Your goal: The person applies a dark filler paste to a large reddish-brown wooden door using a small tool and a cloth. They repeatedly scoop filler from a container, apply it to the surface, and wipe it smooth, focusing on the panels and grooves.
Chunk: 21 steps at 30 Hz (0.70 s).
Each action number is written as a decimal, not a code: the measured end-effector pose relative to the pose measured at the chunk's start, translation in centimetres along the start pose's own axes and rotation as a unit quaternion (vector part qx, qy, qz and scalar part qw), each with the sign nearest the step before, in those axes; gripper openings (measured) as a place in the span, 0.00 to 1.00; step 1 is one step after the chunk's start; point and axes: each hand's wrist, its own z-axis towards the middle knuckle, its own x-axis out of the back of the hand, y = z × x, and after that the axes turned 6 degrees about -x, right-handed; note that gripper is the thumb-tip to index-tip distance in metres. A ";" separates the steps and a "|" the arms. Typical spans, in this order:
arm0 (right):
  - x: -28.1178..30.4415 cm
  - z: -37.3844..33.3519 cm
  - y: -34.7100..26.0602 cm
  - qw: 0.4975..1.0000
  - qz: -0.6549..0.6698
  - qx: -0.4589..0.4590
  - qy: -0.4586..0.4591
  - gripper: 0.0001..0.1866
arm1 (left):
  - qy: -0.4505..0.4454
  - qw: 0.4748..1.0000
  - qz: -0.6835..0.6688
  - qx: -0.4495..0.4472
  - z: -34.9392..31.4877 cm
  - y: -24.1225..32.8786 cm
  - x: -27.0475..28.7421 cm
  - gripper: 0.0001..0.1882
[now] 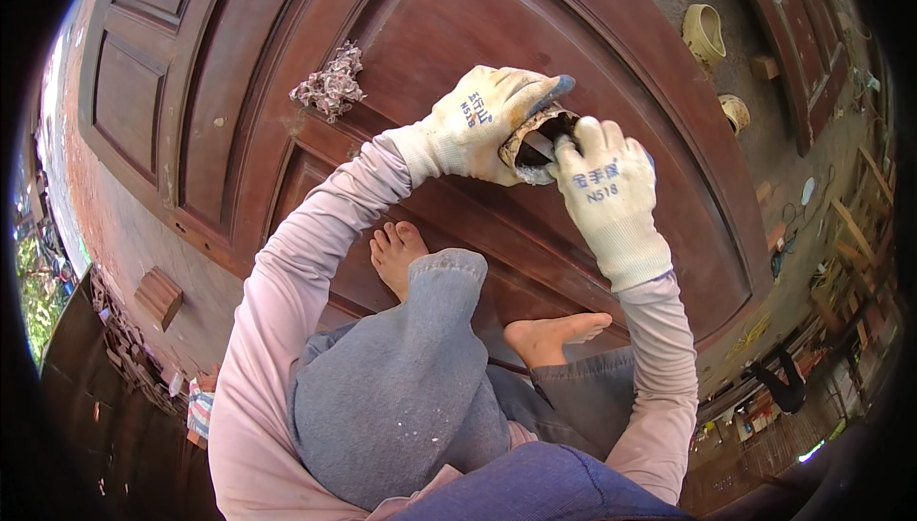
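Observation:
My left hand (478, 129), in a cream work glove with blue-dark fingertips, is closed around a small round container (516, 150). Its crusted, stained mouth faces my right side, and its inside looks dark. At that mouth my right hand (608, 191), gloved alike, has its fingers curled into the opening. Whatever those fingers grip is mostly hidden. Both hands are above a large reddish-brown panelled wooden door (458, 34) lying flat. On the door, left of my hands, rests a crumpled greyish-pink rag (330, 84).
My bare feet are on the door. Another panelled door (143, 72) lies at the left. A yellowish clog (705, 36) and a second clog (734, 113) sit on the floor at the right. A wooden block (159, 297) stands at the left. Wood scraps (855, 233) litter the far right.

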 end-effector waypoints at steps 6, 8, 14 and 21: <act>1.2 1.3 0.0 0.997 -0.029 0.073 -0.001 0.10 | -0.010 0.999 -0.021 0.030 0.1 -0.4 0.0 0.54; 0.6 1.3 0.2 0.996 0.067 0.048 0.044 0.07 | 0.003 0.998 -0.049 0.046 0.0 -0.5 -0.2 0.54; 1.0 1.8 -0.3 0.985 0.158 -0.012 0.063 0.04 | 0.030 0.992 -0.106 0.063 -0.4 -0.7 -0.1 0.52; 0.3 3.4 -0.7 0.990 0.138 -0.018 0.035 0.04 | 0.026 0.997 -0.053 0.059 -0.3 -0.3 -0.1 0.53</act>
